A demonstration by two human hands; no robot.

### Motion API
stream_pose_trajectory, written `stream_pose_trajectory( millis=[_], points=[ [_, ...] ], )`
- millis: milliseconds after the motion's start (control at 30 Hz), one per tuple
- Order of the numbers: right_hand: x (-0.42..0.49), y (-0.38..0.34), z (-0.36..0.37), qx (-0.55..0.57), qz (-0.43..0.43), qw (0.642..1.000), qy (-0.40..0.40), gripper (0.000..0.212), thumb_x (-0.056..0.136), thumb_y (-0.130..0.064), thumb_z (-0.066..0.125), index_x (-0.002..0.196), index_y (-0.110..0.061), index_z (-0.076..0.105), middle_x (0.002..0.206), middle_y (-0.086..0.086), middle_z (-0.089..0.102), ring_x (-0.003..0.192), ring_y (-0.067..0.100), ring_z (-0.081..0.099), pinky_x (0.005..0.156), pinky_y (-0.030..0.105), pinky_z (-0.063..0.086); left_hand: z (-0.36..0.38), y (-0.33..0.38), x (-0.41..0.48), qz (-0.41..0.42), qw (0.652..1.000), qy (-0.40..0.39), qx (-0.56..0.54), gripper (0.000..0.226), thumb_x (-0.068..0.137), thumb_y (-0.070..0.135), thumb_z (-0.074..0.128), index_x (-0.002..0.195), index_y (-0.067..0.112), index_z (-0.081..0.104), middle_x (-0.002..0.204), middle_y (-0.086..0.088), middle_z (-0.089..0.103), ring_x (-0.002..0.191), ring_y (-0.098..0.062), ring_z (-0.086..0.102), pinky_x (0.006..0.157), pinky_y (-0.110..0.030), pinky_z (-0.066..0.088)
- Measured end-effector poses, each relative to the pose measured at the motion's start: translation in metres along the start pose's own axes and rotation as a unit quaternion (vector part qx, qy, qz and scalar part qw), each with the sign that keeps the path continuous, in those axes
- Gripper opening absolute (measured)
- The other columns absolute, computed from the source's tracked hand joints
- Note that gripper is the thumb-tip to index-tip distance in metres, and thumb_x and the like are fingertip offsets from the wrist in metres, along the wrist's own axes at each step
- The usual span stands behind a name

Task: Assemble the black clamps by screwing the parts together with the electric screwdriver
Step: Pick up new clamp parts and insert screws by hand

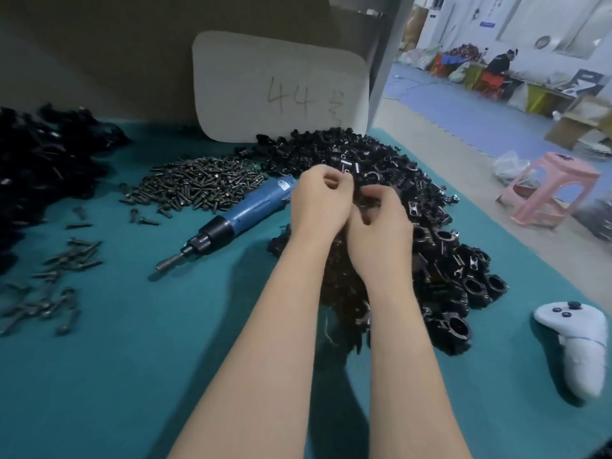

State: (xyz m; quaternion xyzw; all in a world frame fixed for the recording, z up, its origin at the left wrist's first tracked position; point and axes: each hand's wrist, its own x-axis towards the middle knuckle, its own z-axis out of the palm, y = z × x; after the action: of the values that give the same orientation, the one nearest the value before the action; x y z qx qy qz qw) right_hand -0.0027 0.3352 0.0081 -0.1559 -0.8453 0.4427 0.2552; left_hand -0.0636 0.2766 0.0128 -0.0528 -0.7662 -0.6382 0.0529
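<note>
While the left hand (319,197) and right hand (381,233) reach into the heap of black plastic clamp parts (430,226) at centre right, the blue-bodied electric screwdriver (245,213) lies unheld just left of them — parked within reach, I judge. Fingers are curled and close together; whether either grips a part I cannot tell — knuckles hide it. Dark metal screws (198,183) are heaped upper left of the tool.
</note>
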Motion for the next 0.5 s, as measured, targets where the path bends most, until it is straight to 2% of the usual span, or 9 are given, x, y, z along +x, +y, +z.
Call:
stream_pose_trajectory(
  millis=[67, 167, 233, 300, 400, 467, 500],
  points=[
    [-0.001, -0.022, 0.027, 0.023, -0.03, 0.998, -0.041, 0.023, 0.092, -0.02, 0.057, 0.115, -0.021, 0.055, 0.082, -0.007, 0.061, 0.071, 0.01, 0.057, 0.07, 0.026, 0.048, -0.035, -0.003, 0.005, -0.03, 0.994, 0.071, -0.075, 0.009, 0.092, 0.021, 0.057, 0.085, 0.022, 0.063, 0.079, 0.011, 0.058, 0.083, -0.011, 0.058, 0.077, -0.029, 0.049],
    [-0.006, -0.053, 0.08, 0.039, -0.062, 0.99, -0.122, 0.019, 0.092, -0.019, 0.056, 0.111, -0.017, 0.059, 0.09, -0.003, 0.063, 0.085, 0.016, 0.059, 0.081, 0.029, 0.047, -0.098, -0.015, 0.012, -0.068, 0.963, 0.202, -0.163, 0.015, 0.093, 0.016, 0.053, 0.083, 0.025, 0.059, 0.082, 0.01, 0.056, 0.075, -0.007, 0.052, 0.073, -0.023, 0.044],
    [-0.013, -0.072, 0.121, 0.048, -0.084, 0.978, -0.184, 0.018, 0.093, -0.017, 0.054, 0.109, -0.016, 0.061, 0.099, 0.003, 0.067, 0.093, 0.018, 0.06, 0.08, 0.026, 0.043, -0.141, -0.027, 0.016, -0.089, 0.932, 0.283, -0.209, 0.012, 0.095, 0.014, 0.05, 0.095, 0.018, 0.061, 0.086, 0.007, 0.055, 0.073, -0.008, 0.05, 0.067, -0.02, 0.041],
    [-0.025, -0.089, 0.162, 0.041, -0.108, 0.966, -0.233, 0.02, 0.093, -0.015, 0.053, 0.11, -0.015, 0.064, 0.105, 0.003, 0.068, 0.097, 0.016, 0.059, 0.073, 0.017, 0.035, -0.182, -0.04, 0.016, -0.1, 0.9, 0.353, -0.236, 0.02, 0.096, 0.011, 0.048, 0.111, 0.008, 0.06, 0.087, 0.001, 0.052, 0.07, -0.011, 0.045, 0.062, -0.02, 0.037],
    [-0.044, -0.11, 0.216, 0.039, -0.125, 0.945, -0.301, 0.027, 0.093, -0.013, 0.051, 0.117, -0.015, 0.063, 0.113, 0.004, 0.065, 0.104, 0.019, 0.058, 0.076, 0.018, 0.035, -0.231, -0.055, 0.014, -0.109, 0.866, 0.42, -0.248, 0.025, 0.096, 0.009, 0.047, 0.117, 0.001, 0.059, 0.085, 0.0, 0.05, 0.07, -0.011, 0.044, 0.068, -0.024, 0.038],
    [-0.056, -0.121, 0.247, 0.032, -0.134, 0.931, -0.337, 0.033, 0.094, -0.013, 0.049, 0.125, -0.018, 0.058, 0.127, 0.006, 0.057, 0.115, 0.021, 0.052, 0.082, 0.02, 0.034, -0.255, -0.063, 0.014, -0.122, 0.853, 0.436, -0.26, 0.018, 0.097, 0.012, 0.047, 0.11, 0.009, 0.058, 0.087, 0.002, 0.052, 0.072, -0.009, 0.048, 0.072, -0.024, 0.042],
    [-0.06, -0.125, 0.26, 0.022, -0.141, 0.926, -0.35, 0.036, 0.095, -0.013, 0.048, 0.13, -0.02, 0.055, 0.138, 0.009, 0.049, 0.124, 0.023, 0.045, 0.085, 0.021, 0.032, -0.264, -0.066, 0.014, -0.127, 0.848, 0.44, -0.266, 0.014, 0.097, 0.014, 0.047, 0.107, 0.013, 0.057, 0.089, 0.002, 0.054, 0.074, -0.008, 0.05, 0.068, -0.019, 0.045]
  ],
)
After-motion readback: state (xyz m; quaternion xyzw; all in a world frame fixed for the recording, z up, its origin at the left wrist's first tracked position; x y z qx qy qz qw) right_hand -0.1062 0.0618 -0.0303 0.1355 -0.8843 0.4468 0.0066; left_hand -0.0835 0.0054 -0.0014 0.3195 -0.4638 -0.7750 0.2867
